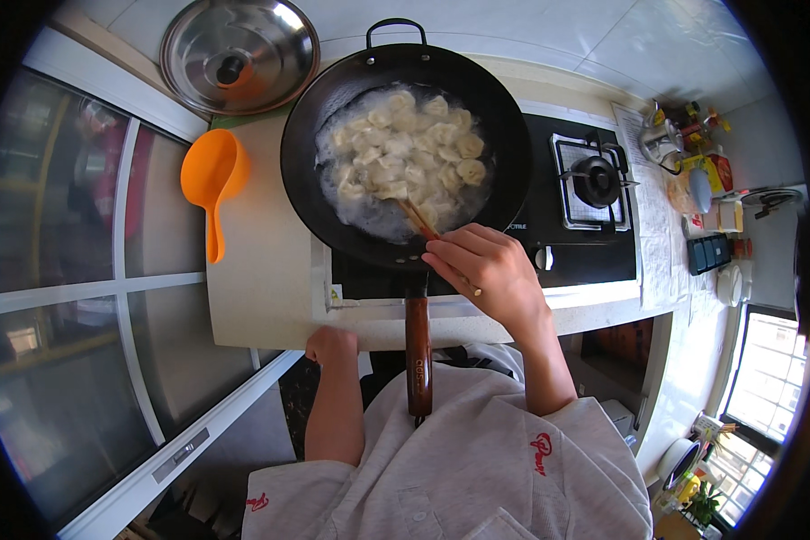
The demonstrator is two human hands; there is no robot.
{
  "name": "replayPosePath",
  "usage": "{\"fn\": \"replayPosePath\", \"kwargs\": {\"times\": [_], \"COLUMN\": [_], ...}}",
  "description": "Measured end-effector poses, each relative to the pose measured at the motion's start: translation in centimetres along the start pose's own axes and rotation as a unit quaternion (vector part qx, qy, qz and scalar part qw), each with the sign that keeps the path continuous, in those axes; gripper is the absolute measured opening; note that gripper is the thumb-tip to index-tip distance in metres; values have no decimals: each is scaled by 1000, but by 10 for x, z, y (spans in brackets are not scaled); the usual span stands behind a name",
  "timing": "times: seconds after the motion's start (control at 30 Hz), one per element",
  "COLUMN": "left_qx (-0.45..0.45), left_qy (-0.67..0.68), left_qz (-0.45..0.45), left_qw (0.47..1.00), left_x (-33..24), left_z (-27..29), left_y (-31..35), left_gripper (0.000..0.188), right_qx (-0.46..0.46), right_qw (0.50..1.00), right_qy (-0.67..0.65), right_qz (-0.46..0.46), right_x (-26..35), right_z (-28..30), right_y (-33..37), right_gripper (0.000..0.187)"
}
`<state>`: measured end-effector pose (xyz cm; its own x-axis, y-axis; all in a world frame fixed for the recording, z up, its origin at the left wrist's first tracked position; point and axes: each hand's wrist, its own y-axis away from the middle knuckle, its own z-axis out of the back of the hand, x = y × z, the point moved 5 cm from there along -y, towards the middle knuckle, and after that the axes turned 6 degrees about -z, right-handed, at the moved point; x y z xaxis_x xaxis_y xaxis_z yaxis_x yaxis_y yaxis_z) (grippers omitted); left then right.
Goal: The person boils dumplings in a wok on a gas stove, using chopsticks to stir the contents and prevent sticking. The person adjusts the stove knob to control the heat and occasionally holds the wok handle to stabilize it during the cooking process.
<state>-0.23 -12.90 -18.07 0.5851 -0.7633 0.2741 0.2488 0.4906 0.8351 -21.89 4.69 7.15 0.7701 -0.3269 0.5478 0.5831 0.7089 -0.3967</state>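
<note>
My right hand (486,273) is closed round a pair of wooden chopsticks (418,219), whose tips reach down among the dumplings (405,144). Many pale, folded dumplings float in steaming, foamy water inside a black wok (301,171). The wok sits on the left side of a black gas stove, with its brown wooden handle (418,351) pointing toward me. My left hand (331,345) is curled into a fist by the counter's front edge, left of the handle, and nothing shows in it. Steam blurs the chopstick tips.
An orange ladle-shaped scoop (214,175) lies on the counter (261,297) left of the wok. Behind it leans a metal lid (240,58). On the right are a bare burner (597,182), a stove knob (544,258), and several bottles and containers (693,180). Glass sliding panels (54,198) border the left.
</note>
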Motion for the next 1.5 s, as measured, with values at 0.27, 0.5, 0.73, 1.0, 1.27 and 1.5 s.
{"fn": "replayPosePath", "kwargs": {"times": [0.27, 0.5, 0.73, 1.0, 1.27, 1.5], "left_qx": [-15, -22, 36, 65, 61, 27], "left_qy": [9, -6, -9, 3, -11, 9], "left_qz": [-20, -5, -9, 18, -20, 1], "left_qw": [1000, 1000, 999, 998, 998, 1000], "left_x": [1, -1, -1, 5, -2, 1], "left_z": [-3, 0, 4, -13, 6, 4], "left_y": [0, 1, 2, -20, 3, 1], "left_gripper": [24, 21, 26, 31, 31, 32], "right_qx": [-80, -156, -164, -175, -178, -170], "right_qw": [996, 987, 984, 982, 982, 984], "right_qy": [33, 5, 21, 27, 21, 13], "right_qz": [-10, -44, -67, -62, -57, -53], "right_x": [-4, 0, 6, 10, 12, 14], "right_z": [20, 52, 68, 73, 73, 71], "right_y": [2, 16, 26, 30, 30, 28], "right_gripper": [11, 7, 11, 14, 16, 14]}}
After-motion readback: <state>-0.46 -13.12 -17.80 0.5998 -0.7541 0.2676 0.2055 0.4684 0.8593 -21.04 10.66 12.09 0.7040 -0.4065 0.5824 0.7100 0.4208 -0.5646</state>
